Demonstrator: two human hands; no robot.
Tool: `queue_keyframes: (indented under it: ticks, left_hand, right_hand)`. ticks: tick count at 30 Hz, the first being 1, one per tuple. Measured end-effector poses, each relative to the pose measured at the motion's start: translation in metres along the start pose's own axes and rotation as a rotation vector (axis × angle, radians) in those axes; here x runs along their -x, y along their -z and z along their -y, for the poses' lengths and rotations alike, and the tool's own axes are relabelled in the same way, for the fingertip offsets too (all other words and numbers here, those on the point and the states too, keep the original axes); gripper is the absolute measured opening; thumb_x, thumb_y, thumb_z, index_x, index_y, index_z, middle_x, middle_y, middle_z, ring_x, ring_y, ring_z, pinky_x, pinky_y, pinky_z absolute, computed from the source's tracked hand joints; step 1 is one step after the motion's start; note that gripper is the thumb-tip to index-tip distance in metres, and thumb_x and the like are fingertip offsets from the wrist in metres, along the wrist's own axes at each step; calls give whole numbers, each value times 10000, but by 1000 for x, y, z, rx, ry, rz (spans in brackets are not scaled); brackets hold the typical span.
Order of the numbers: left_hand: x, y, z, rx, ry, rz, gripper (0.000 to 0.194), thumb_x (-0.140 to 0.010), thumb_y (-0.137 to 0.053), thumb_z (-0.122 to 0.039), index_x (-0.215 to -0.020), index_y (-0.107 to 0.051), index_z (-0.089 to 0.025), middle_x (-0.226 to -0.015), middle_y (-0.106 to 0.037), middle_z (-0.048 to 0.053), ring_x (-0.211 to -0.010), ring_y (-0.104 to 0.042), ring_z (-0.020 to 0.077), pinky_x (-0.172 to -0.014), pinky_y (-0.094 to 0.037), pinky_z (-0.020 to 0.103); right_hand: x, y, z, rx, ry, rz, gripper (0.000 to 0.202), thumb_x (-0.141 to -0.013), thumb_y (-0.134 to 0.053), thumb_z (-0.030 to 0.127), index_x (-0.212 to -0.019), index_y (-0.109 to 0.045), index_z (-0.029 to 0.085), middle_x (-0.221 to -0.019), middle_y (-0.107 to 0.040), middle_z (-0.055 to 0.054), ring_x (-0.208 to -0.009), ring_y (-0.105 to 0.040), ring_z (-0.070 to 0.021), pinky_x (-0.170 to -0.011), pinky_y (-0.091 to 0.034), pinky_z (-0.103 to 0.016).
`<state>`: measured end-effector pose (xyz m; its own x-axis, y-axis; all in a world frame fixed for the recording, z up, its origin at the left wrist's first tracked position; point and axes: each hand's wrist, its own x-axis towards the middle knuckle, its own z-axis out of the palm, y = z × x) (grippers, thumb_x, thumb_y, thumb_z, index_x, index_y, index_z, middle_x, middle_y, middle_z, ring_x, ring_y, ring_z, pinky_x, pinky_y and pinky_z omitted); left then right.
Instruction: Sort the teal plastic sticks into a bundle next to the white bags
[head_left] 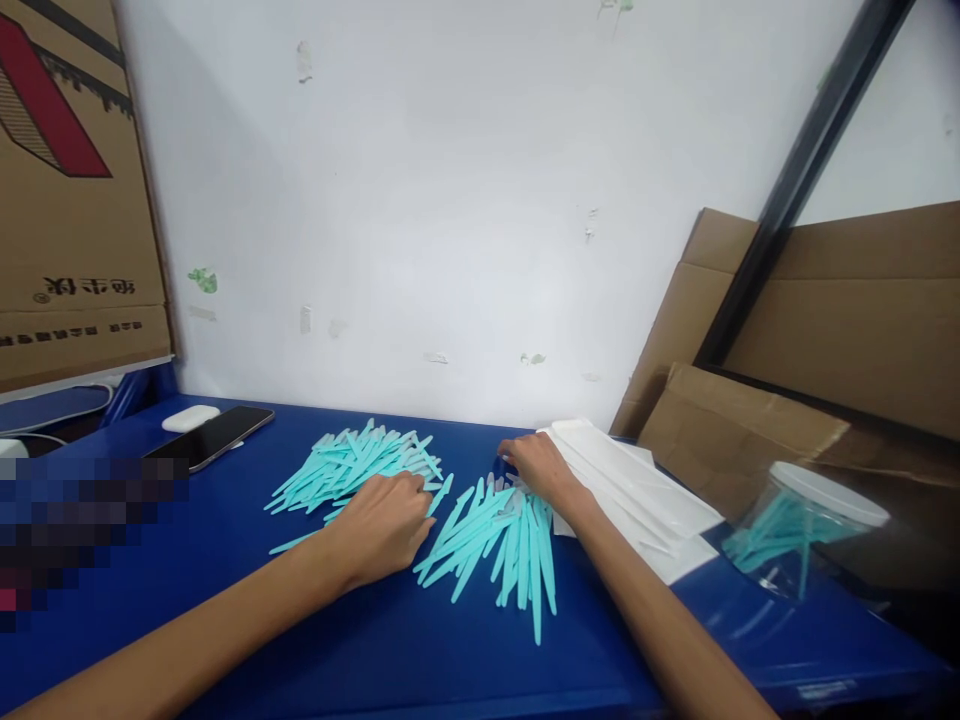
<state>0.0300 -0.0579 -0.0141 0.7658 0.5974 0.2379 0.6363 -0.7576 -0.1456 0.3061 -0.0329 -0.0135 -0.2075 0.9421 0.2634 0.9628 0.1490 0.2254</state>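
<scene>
A person works with two bare hands above a blue counter (360, 660), on which many turquoise sticks lie in two groups; a good number of these sticks have a pale, greyish end. The left hand (386, 525) is between the two groups, its back turned to the camera. The left pile (360, 468) lies at about eleven o'clock from this hand, with the sticks crossing each other, and the right pile (484, 530) lies at about three o'clock, its sticks spread like a fan. The left grip has curled fingers, but their tips are hidden, so I cannot tell if it is closed on a stick. The right hand (541, 465) is bent over the pale upper ends of the right pile, which is at seven o'clock from it; its grip is partly hidden also, and I cannot tell whether the fingers are together or apart. Between three and four o'clock from the right hand, just beside it, are flat white sheets (637, 495), overlapping one another. Farther in the same direction stands a clear jar (771, 578) with a white lid (832, 495), containing more turquoise sticks. At ten o'clock from the left hand, well apart, a dark phone (221, 437) lies near a small white case (190, 418).
</scene>
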Motion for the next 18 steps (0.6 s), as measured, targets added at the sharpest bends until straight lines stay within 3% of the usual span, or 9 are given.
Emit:
queue_keyframes:
  ticks: [7, 13, 18]
  left_hand:
    - [-1, -2, -4, -53, 12, 10, 232, -868, -474, -142, -749, -673, -135, -832, -650, 147, -819, -620, 281, -601, -445, 347]
    - [-2, -3, -3, -73, 30, -28, 234, -919, -403, -168, -905, -634, -138, -904, -640, 137, -847, -602, 275, -597, -450, 342]
    - [-5, 1, 0, -31, 66, -66, 297, -979, -302, -206, -994, -596, -169, -837, -637, 110, -789, -609, 254, -587, -422, 322]
  right_hand:
    - [1, 4, 14, -43, 82, -68, 291, -957, -492, 170, -1213, -618, 226, -907, -740, -77, -850, -693, -239, -818, -407, -309]
    - [2, 4, 14, -137, 80, -121, 324, -995, -431, 217, -1295, -551, 231, -1035, -700, -86, -876, -678, -217, -777, -444, -287]
    - [2, 7, 14, -281, 97, -181, 359, -1002, -412, 233, -1340, -531, 202, -1124, -653, -104, -962, -658, -212, -794, -472, -281]
